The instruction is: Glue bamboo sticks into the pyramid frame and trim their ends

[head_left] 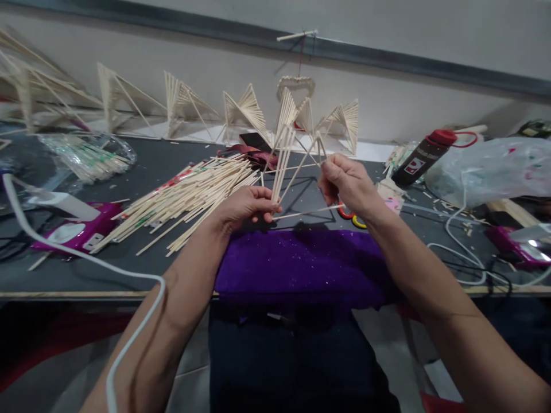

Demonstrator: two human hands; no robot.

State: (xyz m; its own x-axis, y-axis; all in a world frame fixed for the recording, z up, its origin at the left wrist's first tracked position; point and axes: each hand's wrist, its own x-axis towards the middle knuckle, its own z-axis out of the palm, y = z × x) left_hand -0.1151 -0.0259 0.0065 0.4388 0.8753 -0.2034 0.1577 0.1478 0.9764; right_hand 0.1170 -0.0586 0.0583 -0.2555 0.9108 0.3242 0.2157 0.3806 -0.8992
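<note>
A frame of thin wooden sticks (282,163) stands in front of me, its sticks fanning upward from a low corner. My left hand (255,203) is closed at that corner, thumb and fingers pinching the stick ends. Over at the frame's right side, my right hand (348,179) is closed, its curled fingers against the sticks there; exactly what they pinch is hidden. A purple cloth (297,267) lies below both hands at the table edge. Left of the frame is a heap of loose wooden sticks (193,195).
Several finished-looking twisted stick models (246,112) line the wall. Scissors with orange and yellow handles (358,221) lie by my right wrist. A dark bottle (419,159) and a plastic bag (473,172) are at right. A white cable (129,274) crosses my left forearm; a magenta device (81,232) sits left.
</note>
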